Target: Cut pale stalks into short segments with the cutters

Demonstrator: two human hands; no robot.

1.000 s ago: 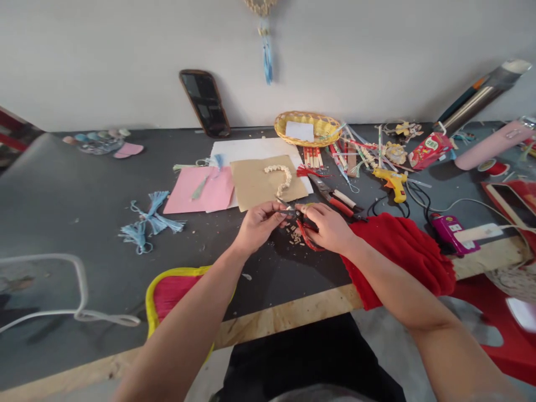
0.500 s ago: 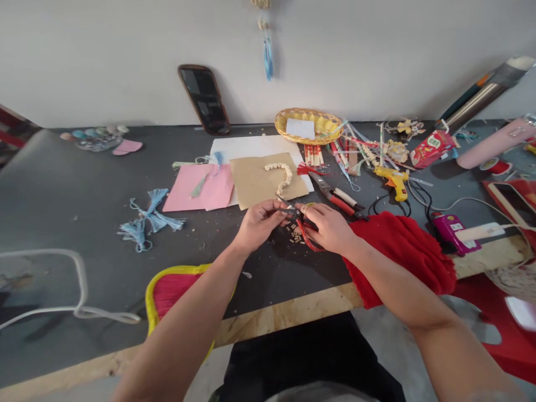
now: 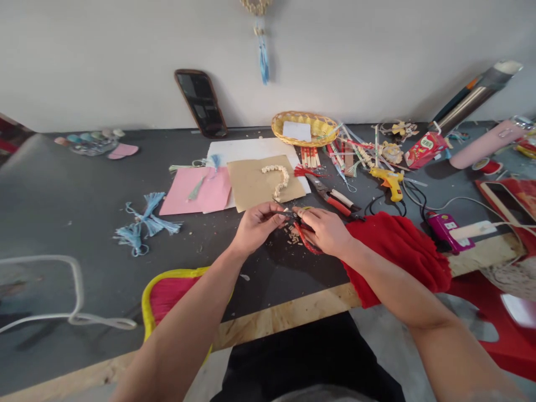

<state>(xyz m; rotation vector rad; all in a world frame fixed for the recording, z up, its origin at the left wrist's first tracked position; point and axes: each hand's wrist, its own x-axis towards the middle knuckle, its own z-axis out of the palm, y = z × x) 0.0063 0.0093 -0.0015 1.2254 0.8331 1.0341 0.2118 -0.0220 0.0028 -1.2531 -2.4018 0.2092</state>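
Our right hand (image 3: 330, 230) grips the red-handled tool (image 3: 307, 240) over the tabletop (image 3: 268, 287), while our left hand (image 3: 256, 227) pinches what seems a small pale piece (image 3: 286, 210) at its dark tip. We should hold that piece steady, fingertips a little back from the tip, and squeeze gently, working above the loose pale bits (image 3: 294, 237) and clear of the curved pale strip (image 3: 285, 177) on brown card (image 3: 249, 181).
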